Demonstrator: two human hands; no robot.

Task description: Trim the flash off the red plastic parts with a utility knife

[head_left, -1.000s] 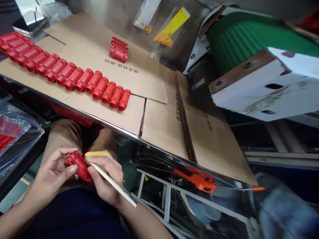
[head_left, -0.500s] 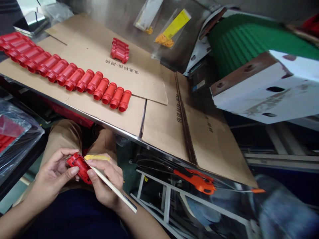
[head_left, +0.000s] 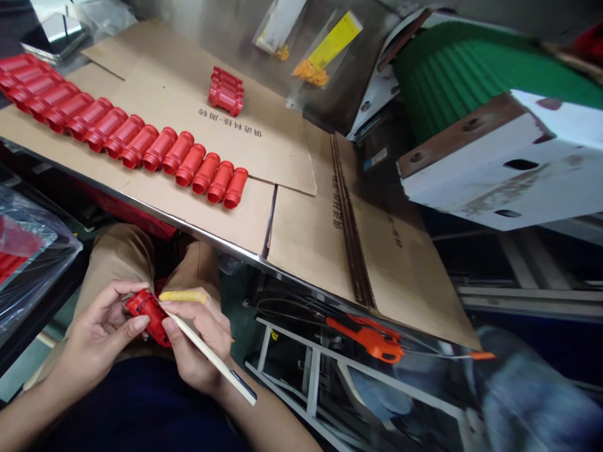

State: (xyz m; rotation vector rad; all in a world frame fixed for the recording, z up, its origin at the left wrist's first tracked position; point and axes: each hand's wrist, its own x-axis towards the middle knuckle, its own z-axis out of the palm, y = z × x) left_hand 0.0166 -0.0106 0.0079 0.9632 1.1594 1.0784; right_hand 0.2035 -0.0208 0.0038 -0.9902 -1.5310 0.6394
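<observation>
Low over my lap, my left hand point(head_left: 101, 329) grips a red plastic part point(head_left: 149, 312) with dark slots along its side. My right hand point(head_left: 200, 336) is closed round a pale, thin stick-like tool point(head_left: 211, 358) with a dark mark near its lower end. The tool's upper end lies against the red part, and my right thumb also touches the part. One finger of my right hand wears a yellow cover point(head_left: 183, 296). On the cardboard, several red cylindrical parts point(head_left: 151, 148) form a long slanting row. Farther back a small group of red pieces point(head_left: 226, 91) sits by itself.
Cardboard sheets point(head_left: 301, 229) cover the metal-edged table. Bags with orange pieces point(head_left: 311, 72) and a phone point(head_left: 55, 39) lie at the back. A green ribbed belt point(head_left: 485, 81) stands right. An orange tool point(head_left: 372, 339) hangs below the edge. Someone's jeans point(head_left: 527, 389) show lower right.
The view has shifted slightly, so the table and its parts appear a little higher. Both hands keep nearly the same hold on the red part and the pale tool.
</observation>
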